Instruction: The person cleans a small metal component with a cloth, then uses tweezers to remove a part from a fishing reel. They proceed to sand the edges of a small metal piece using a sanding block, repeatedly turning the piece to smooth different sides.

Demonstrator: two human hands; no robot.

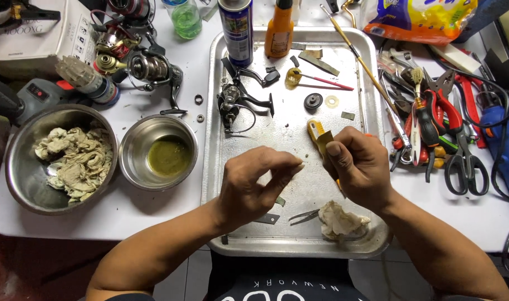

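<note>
yellow brush (319,135) gripped in the person's right hand (359,167) over the metal tray (371,239), fingers curled tight around its handle. left hand (251,187) pinches thumb and fingertips together just beside it; what it holds cannot be told. bare tray floor lies between hands and reel parts (235,103).

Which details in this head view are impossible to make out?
- Left hand: whatever its pinched fingers hold is too small to tell.
- Yellow tool: its lower part is hidden by the right hand.
- Snack bag: cut off by the top edge.
</note>
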